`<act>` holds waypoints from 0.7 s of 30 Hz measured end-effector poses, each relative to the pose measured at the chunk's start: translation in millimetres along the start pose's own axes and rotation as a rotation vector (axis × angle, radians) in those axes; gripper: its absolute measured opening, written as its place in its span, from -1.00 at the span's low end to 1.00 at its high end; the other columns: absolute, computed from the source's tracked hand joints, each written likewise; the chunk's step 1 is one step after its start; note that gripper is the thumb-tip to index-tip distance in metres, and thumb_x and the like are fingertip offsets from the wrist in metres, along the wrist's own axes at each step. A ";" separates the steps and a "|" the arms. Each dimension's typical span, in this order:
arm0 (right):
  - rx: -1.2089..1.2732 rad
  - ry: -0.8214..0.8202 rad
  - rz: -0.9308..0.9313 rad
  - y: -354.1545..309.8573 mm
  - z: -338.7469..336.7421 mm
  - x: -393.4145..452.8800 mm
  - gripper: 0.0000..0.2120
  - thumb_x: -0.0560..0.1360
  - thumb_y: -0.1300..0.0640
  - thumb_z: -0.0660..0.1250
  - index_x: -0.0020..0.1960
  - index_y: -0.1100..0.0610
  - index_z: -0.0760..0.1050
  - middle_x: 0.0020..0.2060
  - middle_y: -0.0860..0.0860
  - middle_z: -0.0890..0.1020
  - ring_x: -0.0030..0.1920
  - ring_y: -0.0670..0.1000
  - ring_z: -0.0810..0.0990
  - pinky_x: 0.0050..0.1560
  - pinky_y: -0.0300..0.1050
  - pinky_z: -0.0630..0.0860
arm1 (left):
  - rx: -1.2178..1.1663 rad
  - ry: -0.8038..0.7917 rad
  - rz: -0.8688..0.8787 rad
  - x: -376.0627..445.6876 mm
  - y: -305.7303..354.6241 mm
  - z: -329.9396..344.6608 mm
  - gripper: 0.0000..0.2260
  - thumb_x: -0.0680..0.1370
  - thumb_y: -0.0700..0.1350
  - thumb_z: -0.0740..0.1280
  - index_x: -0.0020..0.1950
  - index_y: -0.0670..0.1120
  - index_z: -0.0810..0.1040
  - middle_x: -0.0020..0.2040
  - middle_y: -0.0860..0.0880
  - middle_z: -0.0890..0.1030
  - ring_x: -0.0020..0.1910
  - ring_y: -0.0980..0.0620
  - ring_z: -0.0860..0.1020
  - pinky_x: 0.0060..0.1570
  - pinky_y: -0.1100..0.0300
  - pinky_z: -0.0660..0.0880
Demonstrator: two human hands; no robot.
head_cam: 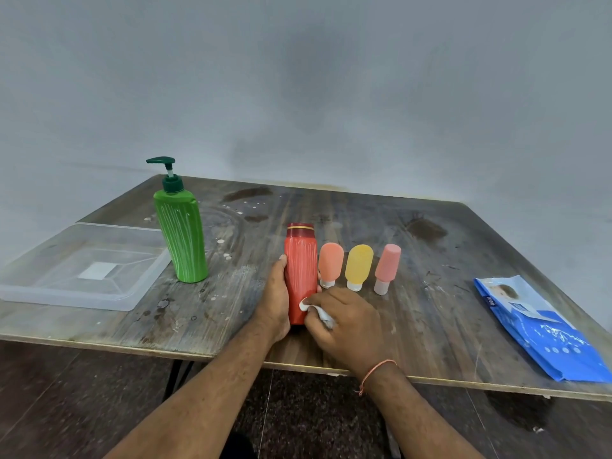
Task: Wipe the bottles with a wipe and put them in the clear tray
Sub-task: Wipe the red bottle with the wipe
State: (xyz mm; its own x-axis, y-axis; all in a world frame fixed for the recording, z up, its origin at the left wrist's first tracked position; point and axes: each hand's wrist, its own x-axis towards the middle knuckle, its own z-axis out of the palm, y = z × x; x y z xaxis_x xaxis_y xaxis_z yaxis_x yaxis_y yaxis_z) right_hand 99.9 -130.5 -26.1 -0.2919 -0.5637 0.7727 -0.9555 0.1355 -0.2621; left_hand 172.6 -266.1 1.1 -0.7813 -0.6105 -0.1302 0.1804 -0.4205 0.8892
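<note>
Wooden table (364,226), seen from the near edge, bearing all items. Clear tray (36,289) at far left, nothing in it yet. Blue wipe packet (543,329) at far right, well apart from the hands. Green pump bottle (181,233) upright just beside the tray's right corner. Red bottle (300,260) upright at table centre, long axis vertical, heading a row with the orange tube (331,261), yellow tube (359,264) and pink tube (387,263), each standing cap-down to its right. Left hand (276,299) curls round the red bottle's left flank, steadying it. Right hand (347,323) pinches a crumpled white wipe (314,309) against the bottle's lower right side; fingers closed on the wipe. The bottle thus stands between both hands, and the tray lies to its left, on the side of the hand already gripping it, so that hand seems better placed for the transfer.
</note>
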 end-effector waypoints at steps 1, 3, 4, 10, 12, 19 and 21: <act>-0.024 0.019 0.003 -0.1 0.3 -0.1 -0.87 0.56 0.09 0.43 0.04 -0.03 0.74 -0.06 -0.13 0.72 -0.08 -0.04 0.66 -0.07 -0.06 0.62 | 0.011 -0.003 -0.002 -0.4 -0.1 0.7 -0.36 0.70 0.27 0.01 0.31 -0.22 0.61 0.02 -0.23 0.71 -0.06 -0.10 0.70 0.02 -0.02 0.60; -0.058 0.046 0.017 -0.3 0.9 0.2 -0.87 0.57 0.10 0.42 0.06 -0.02 0.74 -0.06 -0.11 0.72 -0.08 -0.03 0.66 -0.09 -0.05 0.62 | 0.031 -0.001 -0.001 -0.9 -0.2 1.3 -0.39 0.71 0.25 0.00 0.31 -0.18 0.61 0.04 -0.22 0.72 -0.04 -0.09 0.72 0.01 0.00 0.61; -0.064 0.050 0.017 -0.5 1.0 0.5 -0.85 0.58 0.10 0.41 0.09 -0.01 0.74 -0.03 -0.11 0.72 -0.06 -0.02 0.67 -0.08 -0.05 0.63 | 0.033 -0.002 0.002 -1.2 -0.1 1.3 -0.41 0.72 0.25 0.00 0.32 -0.16 0.60 0.05 -0.21 0.73 -0.03 -0.09 0.72 0.00 0.00 0.61; -0.047 0.029 -0.026 -1.1 0.6 -0.3 -0.86 0.56 0.10 0.42 0.04 -0.03 0.74 -0.07 -0.13 0.72 -0.09 -0.03 0.65 -0.08 -0.07 0.61 | 0.039 -0.022 -0.002 -3.2 0.7 2.5 -0.40 0.72 0.25 0.00 0.26 -0.17 0.64 0.05 -0.24 0.72 -0.03 -0.11 0.71 0.06 -0.03 0.61; -0.076 0.065 0.015 -0.5 1.6 0.2 -0.87 0.58 0.10 0.40 0.03 -0.02 0.73 -0.07 -0.12 0.72 -0.09 -0.03 0.65 -0.09 -0.07 0.61 | 0.048 -0.012 0.005 -2.8 0.0 2.7 -0.42 0.72 0.24 0.01 0.28 -0.15 0.63 0.08 -0.23 0.72 0.00 -0.11 0.71 0.07 -0.03 0.61; -0.050 0.011 -0.031 -0.1 -0.1 -0.2 -0.85 0.58 0.09 0.42 0.08 -0.02 0.75 -0.04 -0.12 0.72 -0.06 -0.03 0.65 -0.05 -0.09 0.61 | 0.042 -0.024 0.006 -3.0 -0.6 1.3 -0.42 0.72 0.24 0.00 0.25 -0.14 0.64 0.06 -0.24 0.72 -0.01 -0.11 0.71 0.09 -0.06 0.63; -0.078 0.040 -0.005 -0.1 1.3 0.2 -0.86 0.57 0.10 0.41 0.05 -0.02 0.74 -0.05 -0.12 0.72 -0.08 -0.03 0.66 -0.07 -0.07 0.62 | 0.048 -0.024 0.008 -2.1 -1.3 1.6 -0.42 0.72 0.24 0.00 0.29 -0.15 0.62 0.06 -0.22 0.73 0.00 -0.10 0.71 0.08 -0.03 0.62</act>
State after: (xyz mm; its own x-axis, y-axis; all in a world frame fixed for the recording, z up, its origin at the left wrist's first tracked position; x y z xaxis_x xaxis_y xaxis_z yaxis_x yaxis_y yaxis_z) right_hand 100.0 -131.7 -26.7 -0.2875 -0.5313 0.7969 -0.9568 0.1970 -0.2138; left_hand 173.0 -263.2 0.9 -0.7942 -0.5971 -0.1127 0.1586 -0.3828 0.9101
